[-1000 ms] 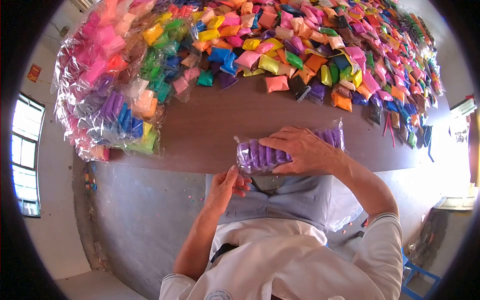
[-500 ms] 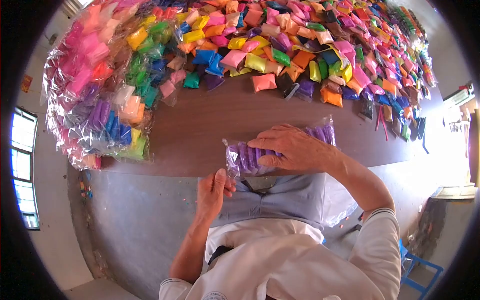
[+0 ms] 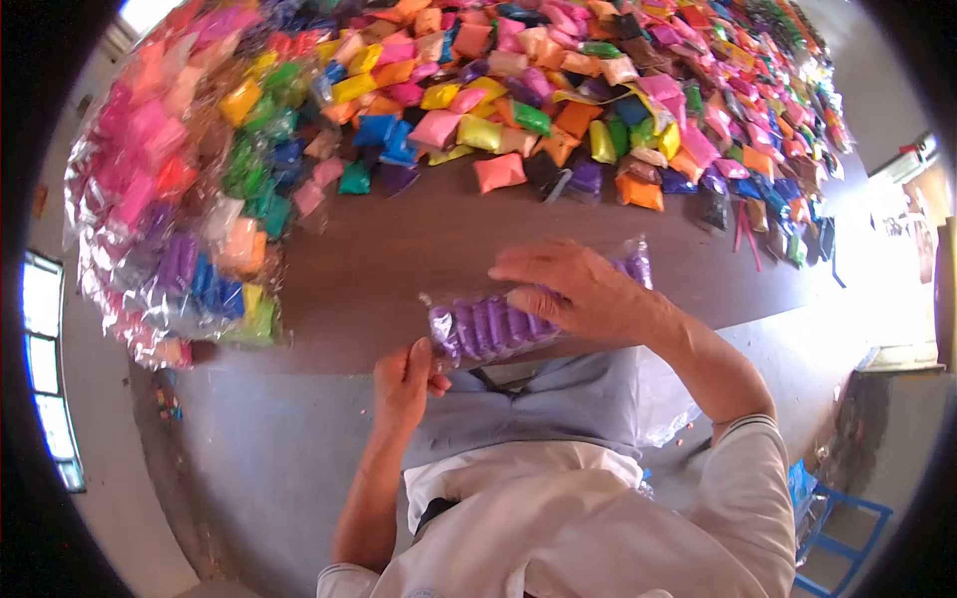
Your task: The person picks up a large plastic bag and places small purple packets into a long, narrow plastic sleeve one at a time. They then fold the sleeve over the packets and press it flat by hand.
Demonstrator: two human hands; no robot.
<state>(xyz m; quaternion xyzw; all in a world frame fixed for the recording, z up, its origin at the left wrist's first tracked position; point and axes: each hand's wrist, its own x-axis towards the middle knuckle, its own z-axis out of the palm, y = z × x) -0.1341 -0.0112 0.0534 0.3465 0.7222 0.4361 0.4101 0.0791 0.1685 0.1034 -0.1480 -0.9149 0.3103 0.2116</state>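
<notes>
A long clear plastic bag of purple packets (image 3: 485, 327) lies at the table's near edge, its packets side by side in a row. At its left end my left hand (image 3: 401, 391) has thumb and fingers closed on the bag's corner, just off the table edge. Over the bag's middle and right part is my right hand (image 3: 583, 291), palm down, fingers stretched out and thumb apart. It covers much of the row, and the bag's right end (image 3: 638, 263) shows beyond it.
A large heap of small colourful packets (image 3: 498, 130) spreads across the far side of the brown table (image 3: 359, 259). Clear bags of grouped packets (image 3: 150, 229) are piled at the left. A blue metal frame (image 3: 847, 538) stands on the floor at the lower right.
My right hand's fingers have lifted off the purple packets, uncovering more of the row. The view has shifted slightly; my left hand keeps its place at the bag's left end.
</notes>
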